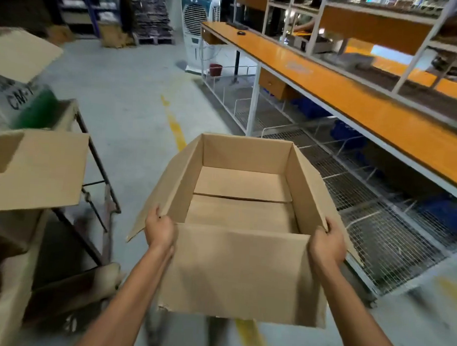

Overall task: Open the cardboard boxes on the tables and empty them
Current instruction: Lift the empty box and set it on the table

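I have the open cardboard box (238, 275) held up in front of me over the grey floor (136, 87), off any tabletop, between a metal cart (99, 170) on my left and a long orange tabletop (360, 100) on my right. My left hand (161, 229) grips the near left corner, and its fingers (157, 214) curl round the edge where the side flap folds out. My right hand (327, 243) grips the near right corner in the same way. All four top flaps are spread outward, the near one hanging down toward me, and inside I see only the two bottom flaps meeting at a seam. I can read no print on this box. On the cart stands another open carton (35, 166) with its flap raised, and behind it white packaging (20, 98) carries dark letters that start "CM-"; the rest is blurred. A yellow line (175, 126) runs along the floor past the box. Under the orange tabletop is a wire-mesh shelf (379, 230) with blue bins (444, 212), and a pale mark on the orange surface is too smeared to read. A white air cooler (198, 29) stands at the far end of the aisle.
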Available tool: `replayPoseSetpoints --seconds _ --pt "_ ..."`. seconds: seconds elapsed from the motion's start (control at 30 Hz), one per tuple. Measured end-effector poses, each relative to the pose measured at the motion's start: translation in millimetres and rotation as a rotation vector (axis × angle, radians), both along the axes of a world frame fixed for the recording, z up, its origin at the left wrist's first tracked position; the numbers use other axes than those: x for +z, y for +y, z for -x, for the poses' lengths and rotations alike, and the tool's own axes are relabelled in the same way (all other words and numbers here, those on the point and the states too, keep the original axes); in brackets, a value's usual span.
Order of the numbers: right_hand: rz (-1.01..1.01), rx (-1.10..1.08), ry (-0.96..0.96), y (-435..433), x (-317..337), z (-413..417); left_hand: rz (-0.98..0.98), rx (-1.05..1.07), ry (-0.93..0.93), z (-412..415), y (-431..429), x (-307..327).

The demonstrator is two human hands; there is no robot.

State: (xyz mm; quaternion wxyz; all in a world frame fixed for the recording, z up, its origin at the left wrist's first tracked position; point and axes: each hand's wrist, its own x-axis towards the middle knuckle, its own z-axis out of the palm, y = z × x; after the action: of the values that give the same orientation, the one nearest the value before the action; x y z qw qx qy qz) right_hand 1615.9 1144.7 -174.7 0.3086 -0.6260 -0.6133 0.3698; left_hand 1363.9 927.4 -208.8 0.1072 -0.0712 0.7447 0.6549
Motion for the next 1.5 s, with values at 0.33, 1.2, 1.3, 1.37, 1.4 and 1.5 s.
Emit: replayPoseSetpoints --seconds 0.33,1.2,1.3,1.37,1.4,1.5 --pt "0.006 0.154 -0.029 119.5 -1.4 208.7 -0.023 0.119 0.028 187.1 94.1 7.2" --pt "0.026 0.549 0.096 396.6 11.2 846.4 -0.074 0.556 0.099 693.4 306.0 23.7" --pt "0.017 0.590 0.104 399.3 11.9 936.0 -0.093 0.618 0.107 771.8 307.1 24.2" --pt "0.016 0.614 0.106 398.4 15.6 993.8 -0.111 0.657 0.113 821.7 305.2 29.0" --pt "0.014 0.627 0.113 399.4 20.0 1021.8 -0.113 0.668 0.119 846.8 305.0 32.3" --pt "0.003 0.668 0.129 401.4 35.3 1104.8 -0.123 0.720 0.146 917.7 301.1 47.3"
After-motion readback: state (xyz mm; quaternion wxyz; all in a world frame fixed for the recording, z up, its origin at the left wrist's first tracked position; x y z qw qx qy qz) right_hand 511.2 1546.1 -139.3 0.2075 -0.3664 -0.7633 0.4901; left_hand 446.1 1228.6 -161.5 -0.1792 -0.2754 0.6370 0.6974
